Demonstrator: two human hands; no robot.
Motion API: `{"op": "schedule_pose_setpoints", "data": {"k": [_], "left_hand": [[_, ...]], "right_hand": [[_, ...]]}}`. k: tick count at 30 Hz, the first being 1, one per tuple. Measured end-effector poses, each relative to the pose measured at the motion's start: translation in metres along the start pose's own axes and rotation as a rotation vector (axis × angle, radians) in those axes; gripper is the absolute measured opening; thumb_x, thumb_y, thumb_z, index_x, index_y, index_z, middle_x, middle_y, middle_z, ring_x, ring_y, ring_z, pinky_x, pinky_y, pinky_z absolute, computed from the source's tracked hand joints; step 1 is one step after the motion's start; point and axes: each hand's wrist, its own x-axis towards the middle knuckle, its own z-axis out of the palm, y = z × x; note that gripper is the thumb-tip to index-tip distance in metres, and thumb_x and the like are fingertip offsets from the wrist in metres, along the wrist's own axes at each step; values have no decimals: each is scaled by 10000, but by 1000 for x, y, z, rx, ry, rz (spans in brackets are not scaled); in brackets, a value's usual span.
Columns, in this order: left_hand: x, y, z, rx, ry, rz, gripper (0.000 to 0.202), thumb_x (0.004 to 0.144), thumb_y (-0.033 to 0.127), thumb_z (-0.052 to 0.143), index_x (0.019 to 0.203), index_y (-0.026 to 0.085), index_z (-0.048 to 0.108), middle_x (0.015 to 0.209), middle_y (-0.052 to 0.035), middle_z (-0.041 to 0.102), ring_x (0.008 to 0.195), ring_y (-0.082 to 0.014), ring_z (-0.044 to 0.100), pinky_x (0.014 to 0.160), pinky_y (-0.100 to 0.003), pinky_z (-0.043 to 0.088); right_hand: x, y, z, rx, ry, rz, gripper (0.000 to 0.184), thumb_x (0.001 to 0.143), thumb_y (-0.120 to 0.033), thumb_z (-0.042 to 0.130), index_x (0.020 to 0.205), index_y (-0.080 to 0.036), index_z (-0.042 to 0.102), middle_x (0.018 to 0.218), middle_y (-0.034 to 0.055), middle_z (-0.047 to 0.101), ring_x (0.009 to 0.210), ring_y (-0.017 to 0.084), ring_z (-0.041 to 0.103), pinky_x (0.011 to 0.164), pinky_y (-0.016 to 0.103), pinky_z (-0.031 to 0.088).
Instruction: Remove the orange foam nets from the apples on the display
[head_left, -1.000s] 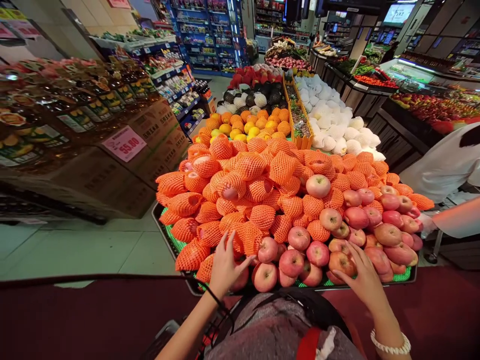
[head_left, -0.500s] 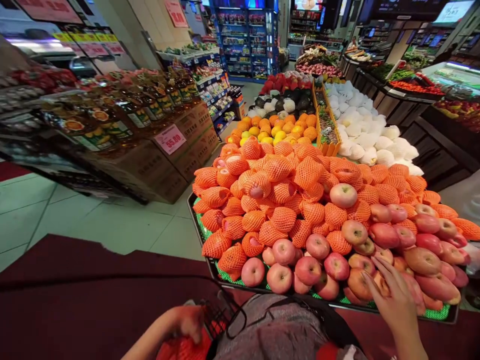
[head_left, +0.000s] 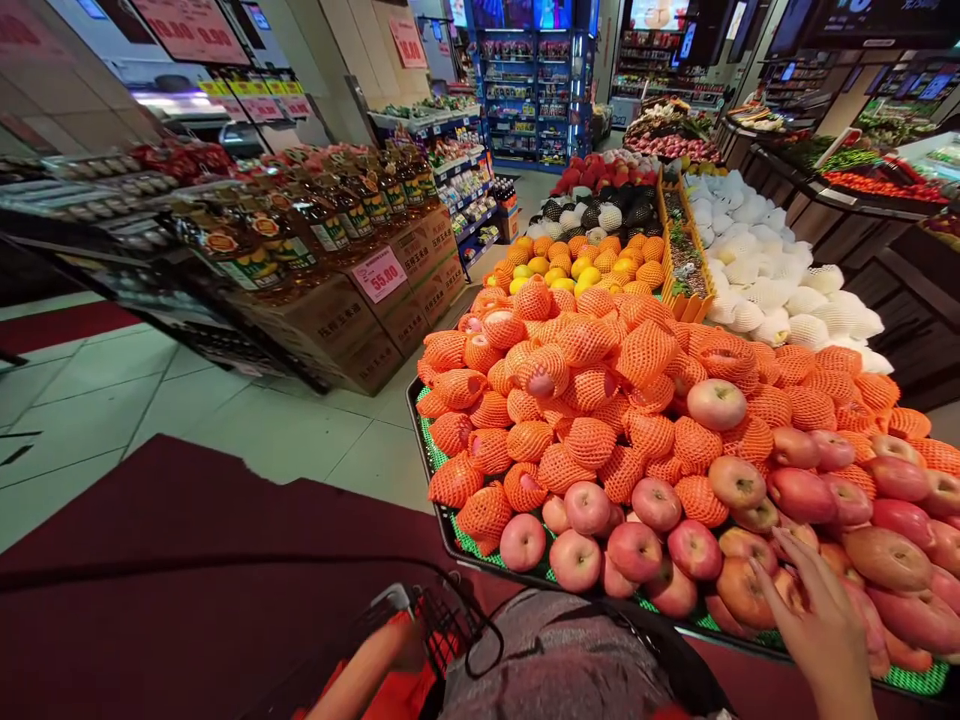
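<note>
Over on the left, brown cartons (head_left: 390, 310) stand beside the aisle with oil bottles (head_left: 330, 215) on top. Between them and the fruit runs a stretch of pale tiled floor (head_left: 315, 440), giving open room on that side, and a dark red mat (head_left: 225, 520) spreads nearer the shopper.

The left arm slants up from the bottom, its hand (head_left: 407, 640) low beside a dark wire basket (head_left: 444, 620), well below the fruit. It's blurred, and I can't tell whether the fingers are closed on anything. Next comes the shopper's grey top (head_left: 562, 660), close up to the front edge of the display.

The black-rimmed tray (head_left: 421, 465) has its left corner nearest the aisle. Netted fruit (head_left: 589, 440) is heaped up inside; bare apples (head_left: 634, 550) lie along the front and over to the right, some close against the rim.

The right hand (head_left: 821, 615) reaches in over that front edge, fingers stretched forward and thumb held wide of them, with an apple (head_left: 789, 590) showing in between. Contact I can't judge. Apples crowd it on both sides, leaving little sideways room among them.
</note>
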Motion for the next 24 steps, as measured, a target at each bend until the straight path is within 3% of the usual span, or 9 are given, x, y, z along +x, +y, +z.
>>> {"op": "schedule_pose_setpoints", "data": {"k": [2, 4, 7, 10, 12, 14, 18, 21, 24], "left_hand": [[23, 6, -17, 33, -59, 15, 474, 822, 524, 760, 575, 183, 543, 489, 72, 443, 414, -92, 409, 407, -203, 377], [53, 23, -32, 70, -38, 48, 466, 794, 481, 716, 500, 197, 494, 470, 57, 417, 435, -105, 394, 430, -214, 362], [109, 63, -35, 108, 192, 132, 308, 967, 441, 504, 844, 199, 650, 851, -38, 674, 789, -199, 616, 761, -322, 537], [167, 101, -7, 167, 574, 218, 513, 932, 506, 633, 1287, 142, 564, 1266, -177, 654, 1178, -312, 628, 1050, -465, 510], [197, 116, 20, 248, 640, 184, 797, 834, 538, 773, 1422, 97, 465, 1341, -238, 617, 1244, -382, 616, 1067, -519, 511], [216, 120, 43, 310, 626, 118, 856, 803, 463, 812, 1460, 68, 432, 1324, -258, 623, 1206, -411, 640, 1021, -537, 541], [222, 118, 55, 224, 689, 164, 781, 754, 315, 791, 1433, 84, 482, 1315, -235, 643, 1205, -399, 646, 1046, -536, 534], [206, 118, 45, -107, 741, 249, 725, 760, 384, 778, 1399, 151, 530, 1341, -172, 658, 1237, -349, 642, 1114, -518, 498], [184, 122, 38, -471, 641, 274, 692, 765, 518, 763, 1331, 160, 591, 1334, -146, 673, 1266, -331, 631, 1152, -508, 474]], "right_hand": [[0, -5, 0, -10, 23, 6, 499, 1022, -501, 567, 1427, -210, 592, 1304, 134, 723, 1212, 332, 685, 1080, 485, 531], [2, -10, 1, -14, 46, 17, 493, 1024, -476, 582, 1434, -203, 587, 1298, 136, 727, 1203, 329, 689, 1069, 485, 542], [7, -16, 5, 0, 89, 37, 478, 1013, -447, 621, 1426, -209, 596, 1263, 125, 744, 1159, 309, 708, 1028, 463, 571], [19, -26, 10, 31, 100, 42, 491, 1014, -434, 630, 1448, -210, 580, 1282, 128, 739, 1154, 300, 711, 1046, 478, 567], [29, -37, 14, 72, 80, 43, 491, 1012, -406, 641, 1462, -224, 572, 1322, 122, 726, 1185, 294, 704, 1086, 491, 549], [40, -53, 16, 152, 44, 53, 468, 1005, -385, 650, 1447, -244, 593, 1342, 109, 722, 1223, 292, 693, 1113, 497, 538], [60, -92, 24, 509, -85, 228, 404, 964, -416, 696, 1337, -262, 677, 1349, 101, 721, 1218, 286, 704, 1041, 457, 607], [72, -116, 36, 883, -214, 441, 421, 937, -453, 725, 1308, -259, 685, 1365, 115, 713, 1152, 262, 739, 948, 396, 653], [79, -132, 53, 1106, -293, 561, 491, 906, -508, 753, 1330, -274, 673, 1418, 117, 687, 1230, 268, 711, 984, 396, 638]]}}
